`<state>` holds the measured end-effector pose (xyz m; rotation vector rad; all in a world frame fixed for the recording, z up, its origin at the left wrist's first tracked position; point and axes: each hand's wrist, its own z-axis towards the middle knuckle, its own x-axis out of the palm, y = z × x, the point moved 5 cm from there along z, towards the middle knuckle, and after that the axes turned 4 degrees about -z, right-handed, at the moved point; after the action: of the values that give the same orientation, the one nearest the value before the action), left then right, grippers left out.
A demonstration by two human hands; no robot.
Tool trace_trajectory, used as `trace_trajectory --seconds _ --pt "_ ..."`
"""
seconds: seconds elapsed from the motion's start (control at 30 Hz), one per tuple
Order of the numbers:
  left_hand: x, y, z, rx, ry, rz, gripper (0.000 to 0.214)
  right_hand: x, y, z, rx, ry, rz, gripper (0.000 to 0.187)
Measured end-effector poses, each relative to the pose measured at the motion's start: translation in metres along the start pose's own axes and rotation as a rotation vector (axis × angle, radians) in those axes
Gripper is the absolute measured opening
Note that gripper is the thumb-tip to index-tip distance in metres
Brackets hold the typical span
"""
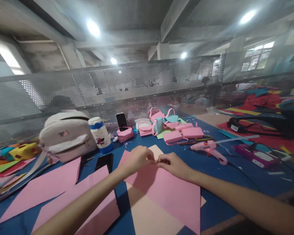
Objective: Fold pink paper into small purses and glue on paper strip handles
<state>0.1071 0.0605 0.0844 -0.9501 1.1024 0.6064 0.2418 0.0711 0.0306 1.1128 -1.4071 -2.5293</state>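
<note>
Both hands meet over a pink paper sheet [166, 192] that lies on the blue table [218, 202]. My left hand [137, 159] has its fingers curled and pinches the sheet's far edge. My right hand [173, 164] pinches the same edge just beside it, fingers closed. A pale beige layer [149, 215] shows under the pink sheet. What the fingertips do at the fold is partly hidden.
More pink sheets [46, 186] lie at left, with a black phone [104, 162] between them. Behind stand a white backpack [66, 135], a bottle [100, 134], a propped phone [122, 121], several small pink paper bags [172, 130] and a pink glue gun [209, 148]. A mesh fence [147, 85] closes the back.
</note>
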Motion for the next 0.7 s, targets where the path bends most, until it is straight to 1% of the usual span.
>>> trace_trajectory --seconds 0.13,0.27,0.37,0.47,0.6,0.7 --pt "-0.016 0.013 -0.015 -0.054 0.018 0.007 0.008 0.0 0.008 -0.002 0.01 0.027 -0.011 0.015" --pt "-0.04 0.027 -0.037 -0.091 -0.018 -0.021 0.011 0.0 0.008 -0.002 0.006 0.05 -0.018 0.014" --pt "-0.056 0.039 -0.055 -0.144 -0.063 -0.089 0.02 0.002 0.006 -0.002 0.002 0.07 -0.013 0.014" --pt "-0.067 0.052 -0.071 -0.206 -0.098 -0.188 0.03 0.004 0.005 -0.002 0.001 0.095 -0.005 0.015" --pt "-0.082 0.074 -0.089 -0.313 -0.216 -0.265 0.032 0.002 0.005 -0.002 0.008 0.119 0.011 0.016" --pt "-0.093 0.093 -0.107 -0.419 -0.336 -0.368 0.032 -0.008 0.006 -0.005 0.027 0.124 0.024 0.018"
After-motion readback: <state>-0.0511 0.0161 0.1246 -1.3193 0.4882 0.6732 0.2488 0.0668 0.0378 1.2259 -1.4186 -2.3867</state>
